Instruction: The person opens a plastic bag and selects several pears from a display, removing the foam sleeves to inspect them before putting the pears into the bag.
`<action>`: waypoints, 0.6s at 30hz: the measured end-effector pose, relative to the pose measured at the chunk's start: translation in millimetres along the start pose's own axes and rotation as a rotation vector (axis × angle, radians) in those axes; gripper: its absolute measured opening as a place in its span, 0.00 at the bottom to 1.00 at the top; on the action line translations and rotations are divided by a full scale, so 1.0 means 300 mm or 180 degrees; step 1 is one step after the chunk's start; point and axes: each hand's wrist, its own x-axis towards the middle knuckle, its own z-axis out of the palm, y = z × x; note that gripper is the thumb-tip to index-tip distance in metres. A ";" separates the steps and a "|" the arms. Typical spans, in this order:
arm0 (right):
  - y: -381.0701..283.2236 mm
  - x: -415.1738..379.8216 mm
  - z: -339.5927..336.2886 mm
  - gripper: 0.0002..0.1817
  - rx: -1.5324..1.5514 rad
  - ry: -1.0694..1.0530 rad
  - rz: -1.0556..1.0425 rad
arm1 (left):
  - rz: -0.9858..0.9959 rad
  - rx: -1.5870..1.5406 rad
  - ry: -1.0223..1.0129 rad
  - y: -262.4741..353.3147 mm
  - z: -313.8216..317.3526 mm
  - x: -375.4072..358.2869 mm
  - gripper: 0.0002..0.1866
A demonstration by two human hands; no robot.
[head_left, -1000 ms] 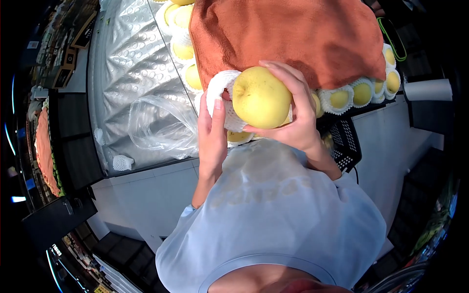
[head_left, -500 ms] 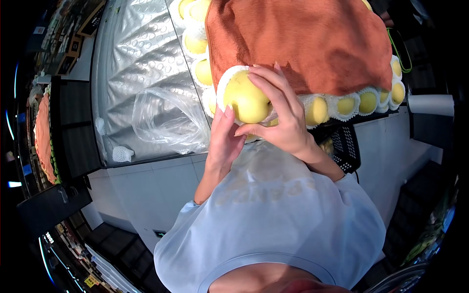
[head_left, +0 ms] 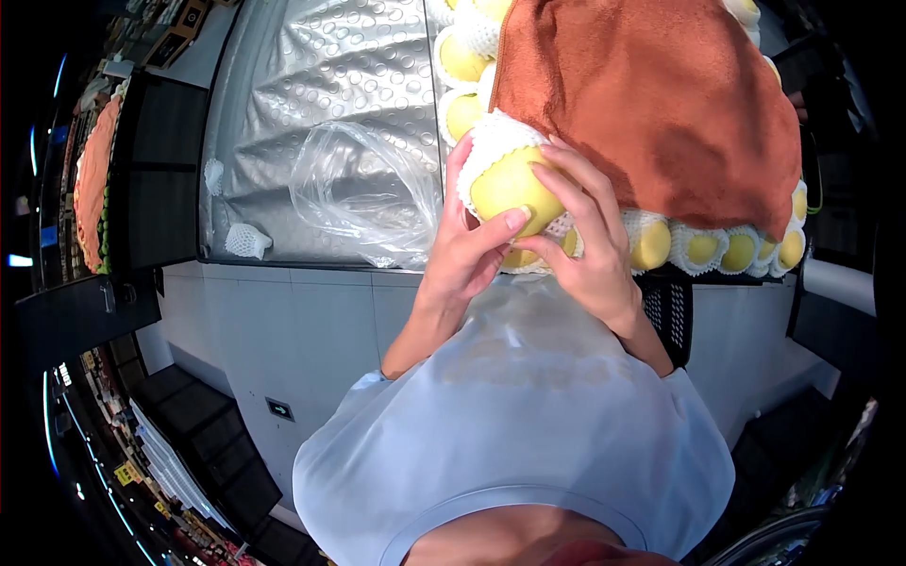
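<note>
I have the pear [head_left: 508,185] cupped in both hands just above the front row of pears [head_left: 703,248] on the display. My left hand [head_left: 464,247] closes on it from below and the side, thumb pressed on its yellow skin, so the weight sits in my palm. My right hand [head_left: 590,247] wraps over the top and right, fingers [head_left: 557,184] spread on the fruit and on the white foam net [head_left: 486,141] that sleeves its far side, which keeps the net from slipping. An orange cloth [head_left: 651,94] covers most of the fruit behind. A clear bag [head_left: 363,193] lies near on the silver liner [head_left: 311,85], mouth slack, with a loose net [head_left: 247,241] beside it.
</note>
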 end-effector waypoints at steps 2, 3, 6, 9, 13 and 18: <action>-0.001 -0.002 0.009 0.39 -0.0497 0.0014 -0.0003 | -0.0023 -0.0021 0.0005 -0.004 -0.007 -0.001 0.50; -0.001 -0.001 0.014 0.39 -0.0529 0.0053 -0.0033 | 0.0036 -0.0024 0.0050 -0.008 -0.008 -0.004 0.50; 0.003 -0.001 0.014 0.41 -0.0591 -0.0010 -0.0127 | 0.0253 0.0116 -0.0016 -0.010 -0.010 -0.010 0.49; -0.005 0.007 0.009 0.42 -0.0412 -0.0091 -0.0107 | 0.0544 0.0362 0.0013 0.001 -0.017 -0.019 0.49; -0.015 0.012 0.002 0.42 -0.0124 -0.0107 -0.0025 | 0.0961 0.0507 0.0532 0.101 -0.092 -0.042 0.47; 0.032 -0.020 -0.032 0.34 -0.0505 -0.0401 0.0321 | 0.1435 0.1553 0.1604 0.296 -0.272 -0.061 0.42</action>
